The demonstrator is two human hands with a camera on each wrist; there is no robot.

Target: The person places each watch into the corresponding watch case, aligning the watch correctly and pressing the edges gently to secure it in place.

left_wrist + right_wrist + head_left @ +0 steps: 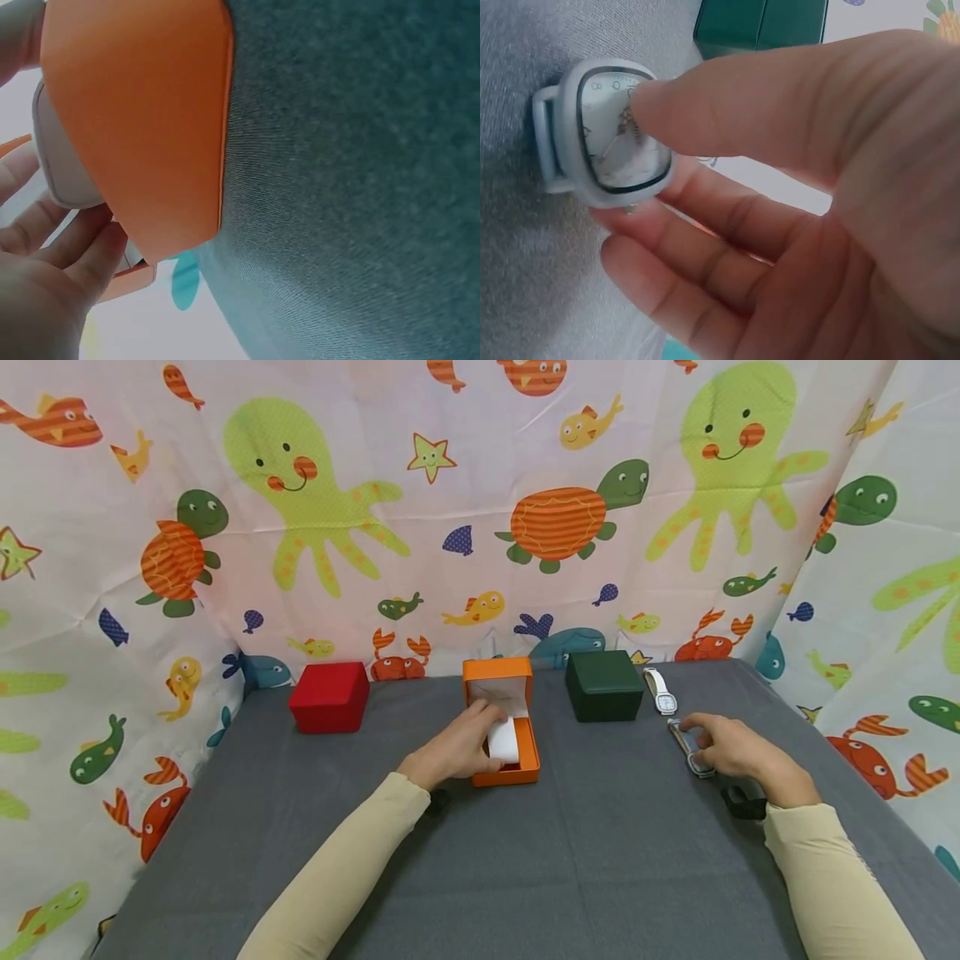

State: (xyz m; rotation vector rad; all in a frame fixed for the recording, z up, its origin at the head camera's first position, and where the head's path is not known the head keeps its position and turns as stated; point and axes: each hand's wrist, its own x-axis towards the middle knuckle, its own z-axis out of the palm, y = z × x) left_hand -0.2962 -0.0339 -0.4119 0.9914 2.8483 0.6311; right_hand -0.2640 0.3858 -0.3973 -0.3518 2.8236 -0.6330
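Note:
An orange watch box point(506, 779) stands on the table with its lid up. My left hand point(459, 745) reaches into it and grips the white watch cushion point(504, 741), fingers on one side and thumb on the other. The left wrist view shows the cushion's rounded pale end point(64, 154) above the box's orange wall. Farther right, my right hand point(738, 750) pinches a pale blue wristwatch point(682, 740). Up close in the right wrist view, the thumb covers part of its squarish dial point(607, 157) while the fingers lie along the case's lower side.
A closed red box point(330, 697) sits at the back left. Between the orange box and the watches stands a closed dark green box point(604, 687). Another wristwatch, white point(661, 693), lies just behind the blue one. A printed curtain point(450, 510) hangs behind the grey-covered table point(525, 877).

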